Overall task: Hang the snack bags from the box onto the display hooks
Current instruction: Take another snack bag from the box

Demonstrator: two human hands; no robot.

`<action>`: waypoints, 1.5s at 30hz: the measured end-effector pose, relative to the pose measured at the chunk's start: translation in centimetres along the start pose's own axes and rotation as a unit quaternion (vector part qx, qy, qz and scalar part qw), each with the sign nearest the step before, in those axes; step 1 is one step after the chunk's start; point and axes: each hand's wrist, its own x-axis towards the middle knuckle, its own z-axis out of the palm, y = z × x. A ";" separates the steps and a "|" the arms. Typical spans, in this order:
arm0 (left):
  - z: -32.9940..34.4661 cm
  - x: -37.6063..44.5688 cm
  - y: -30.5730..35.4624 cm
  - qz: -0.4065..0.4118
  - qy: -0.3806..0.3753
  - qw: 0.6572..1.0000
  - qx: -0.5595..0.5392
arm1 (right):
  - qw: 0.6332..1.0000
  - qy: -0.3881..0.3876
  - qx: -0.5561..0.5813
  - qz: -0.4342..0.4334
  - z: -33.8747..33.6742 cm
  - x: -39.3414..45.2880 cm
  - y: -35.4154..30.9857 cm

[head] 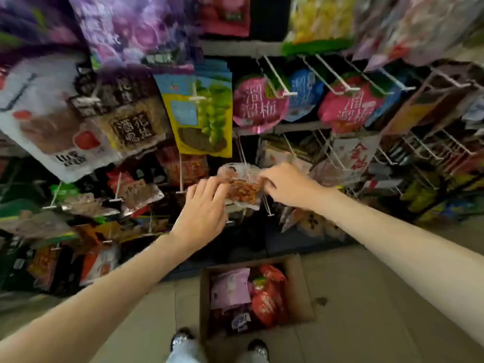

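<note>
We have the bag [242,186] in front of the rack, low in the middle, with our left hand [203,205] pinching its left edge and our right hand [286,183] pinching its top right corner, both grips closed on the film. The hook [242,157] reaches down to the bag's top. Whether it is through the hole, we cannot tell. If we miss the hole, the bag could drop when we let go. The neighbouring hooks [268,205] and hung packs [306,218] crowd our hands. The box [301,284] on the floor below holds more bags.
</note>
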 end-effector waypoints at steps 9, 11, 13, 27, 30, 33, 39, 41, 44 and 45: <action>23.2 -8.1 1.8 -0.024 -0.199 0.979 0.040 | 0.974 -0.148 0.062 0.161 28.2 -4.0 15.4; 29.3 -10.3 1.6 -0.019 -0.239 0.969 0.066 | 0.963 -0.174 0.092 0.182 36.1 -3.4 17.1; 35.3 -12.7 1.4 -0.037 -0.295 0.951 0.080 | 0.950 -0.198 0.122 0.208 43.7 -2.5 18.6; 61.2 -21.0 -2.5 -0.073 -0.467 0.881 0.040 | 0.722 -0.132 0.535 0.418 72.5 9.4 24.1; 60.5 -21.0 -2.6 -0.078 -0.491 0.868 0.004 | 0.700 -0.121 0.567 0.418 71.3 9.9 23.8; 57.2 -20.8 -2.0 -0.127 -0.514 0.847 -0.039 | 0.779 -0.121 0.462 0.407 67.9 9.9 21.5; 43.5 -14.0 1.2 -0.307 -0.494 0.807 -0.106 | 0.747 -0.184 0.521 0.370 49.7 9.0 13.0; 36.6 -9.9 0.6 -0.281 -0.487 0.819 -0.115 | 0.760 -0.186 0.525 0.335 40.5 8.2 11.3; 24.5 -2.9 -0.7 -0.191 -0.511 0.827 -0.139 | 0.816 -0.231 0.464 0.257 25.0 6.7 9.5; 20.3 -0.3 -0.9 -0.174 -0.517 0.826 -0.140 | 0.837 -0.256 0.431 0.222 19.8 6.1 8.7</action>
